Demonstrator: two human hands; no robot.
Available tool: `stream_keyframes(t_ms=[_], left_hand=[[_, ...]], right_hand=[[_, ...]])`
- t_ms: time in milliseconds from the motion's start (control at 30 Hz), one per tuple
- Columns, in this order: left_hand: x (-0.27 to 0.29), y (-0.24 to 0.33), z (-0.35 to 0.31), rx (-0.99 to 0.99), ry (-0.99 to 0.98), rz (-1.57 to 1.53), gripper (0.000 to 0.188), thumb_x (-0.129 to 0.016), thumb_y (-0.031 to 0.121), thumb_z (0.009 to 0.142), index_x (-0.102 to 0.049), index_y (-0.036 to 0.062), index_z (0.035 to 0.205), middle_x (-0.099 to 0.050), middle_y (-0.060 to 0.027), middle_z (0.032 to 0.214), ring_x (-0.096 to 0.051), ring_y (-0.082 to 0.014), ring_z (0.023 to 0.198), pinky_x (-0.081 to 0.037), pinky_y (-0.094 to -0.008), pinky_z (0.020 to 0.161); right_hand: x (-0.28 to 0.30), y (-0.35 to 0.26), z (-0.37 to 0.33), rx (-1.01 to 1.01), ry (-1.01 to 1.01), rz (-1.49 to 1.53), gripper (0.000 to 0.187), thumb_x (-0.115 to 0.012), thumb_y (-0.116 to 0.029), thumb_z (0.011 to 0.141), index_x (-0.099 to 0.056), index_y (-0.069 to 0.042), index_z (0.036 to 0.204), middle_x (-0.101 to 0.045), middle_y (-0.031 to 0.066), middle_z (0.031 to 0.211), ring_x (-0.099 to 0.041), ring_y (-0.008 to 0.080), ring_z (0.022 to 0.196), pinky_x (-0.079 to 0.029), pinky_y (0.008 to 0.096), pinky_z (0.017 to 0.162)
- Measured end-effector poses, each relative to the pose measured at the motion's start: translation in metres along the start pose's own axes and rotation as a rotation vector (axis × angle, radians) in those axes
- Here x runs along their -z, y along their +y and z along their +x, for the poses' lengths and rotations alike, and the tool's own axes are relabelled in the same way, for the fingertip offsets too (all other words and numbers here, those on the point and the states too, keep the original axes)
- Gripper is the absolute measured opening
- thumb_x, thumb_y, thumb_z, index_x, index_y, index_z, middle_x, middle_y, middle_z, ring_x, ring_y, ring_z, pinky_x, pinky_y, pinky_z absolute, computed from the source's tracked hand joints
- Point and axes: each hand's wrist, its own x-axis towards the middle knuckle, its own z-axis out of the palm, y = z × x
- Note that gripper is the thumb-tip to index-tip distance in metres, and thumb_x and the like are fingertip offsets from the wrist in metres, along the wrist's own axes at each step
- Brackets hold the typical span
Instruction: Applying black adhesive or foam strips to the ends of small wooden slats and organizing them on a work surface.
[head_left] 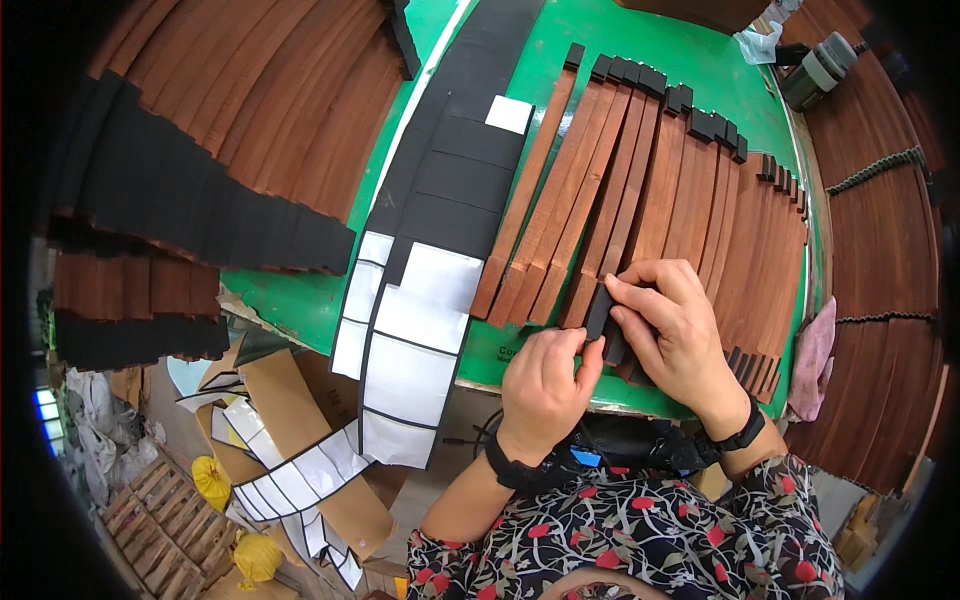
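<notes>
My left hand (550,385) and my right hand (675,330) meet at the near end of a reddish-brown wooden slat. Both pinch a black strip (598,312) that lies on this slat end; thumbs and fingertips press along its edges. More slats (540,215) lie side by side to the left and right, their far ends capped in black. Left of my hands hangs a sheet of black stickers (455,190), whose bare white backing (415,345) drapes over the table edge. Fingers hide part of the strip.
A green table (680,40) lies under the slats. Black-ended wood stacks (280,100) stand at the left, and more stacked wood (870,240) at the right. A dark jar (822,70) sits far right, a pink cloth (812,365) nearer. Below left, a cardboard box (290,400) holds used backing strips.
</notes>
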Motion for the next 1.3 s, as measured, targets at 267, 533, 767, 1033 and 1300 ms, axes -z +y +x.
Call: stream_keyframes(t_ms=[267,533,767,1033,1300], left_hand=[[0.002,0.000,-0.001,-0.046,-0.001,0.027,0.033,-0.081,0.003,0.079,-0.058,0.0023,0.102,-0.065,-0.0116,0.086,-0.066,-0.0295,0.075,-0.054,-0.0371,0.063],[0.012,0.000,-0.003,0.061,0.009,-0.081,0.037,-0.083,0.002,0.077,-0.056,0.0029,0.102,-0.066,-0.0115,0.087,-0.067,-0.0285,0.076,-0.054,-0.0353,0.064],[0.079,-0.010,0.017,0.176,0.117,0.231,0.033,-0.077,0.007,0.083,-0.057,0.0006,0.108,-0.066,-0.0147,0.098,-0.066,-0.0324,0.089,-0.052,-0.0401,0.079],[0.114,-0.061,0.025,0.370,-0.023,0.581,0.055,-0.076,0.027,0.085,-0.056,-0.0072,0.123,-0.062,-0.0258,0.116,-0.058,-0.0412,0.111,-0.046,-0.0474,0.096],[0.103,-0.081,0.043,0.326,0.002,0.500,0.054,-0.081,0.026,0.081,-0.061,-0.0078,0.118,-0.067,-0.0229,0.103,-0.066,-0.0345,0.092,-0.052,-0.0420,0.083]], right_hand=[[0.000,-0.004,-0.003,0.013,-0.007,-0.080,0.031,-0.074,-0.003,0.078,-0.068,0.001,0.108,-0.062,0.0111,0.104,-0.059,0.0314,0.097,-0.047,0.0414,0.086],[-0.003,-0.014,-0.001,0.079,-0.029,-0.079,0.032,-0.080,-0.013,0.073,-0.069,-0.001,0.101,-0.063,0.0104,0.111,-0.060,0.0304,0.105,-0.047,0.0433,0.090],[0.001,-0.022,0.006,0.117,-0.062,-0.229,0.032,-0.081,-0.018,0.072,-0.069,-0.003,0.098,-0.065,0.0089,0.110,-0.060,0.0295,0.107,-0.045,0.0446,0.093],[-0.003,-0.027,-0.003,0.053,-0.058,-0.263,0.035,-0.079,-0.012,0.071,-0.060,-0.002,0.098,-0.058,0.0131,0.110,-0.055,0.0339,0.108,-0.043,0.0458,0.096],[0.003,-0.039,-0.002,0.047,-0.035,-0.229,0.033,-0.079,-0.013,0.074,-0.061,0.000,0.099,-0.057,0.0161,0.115,-0.053,0.0365,0.116,-0.042,0.0475,0.101]])
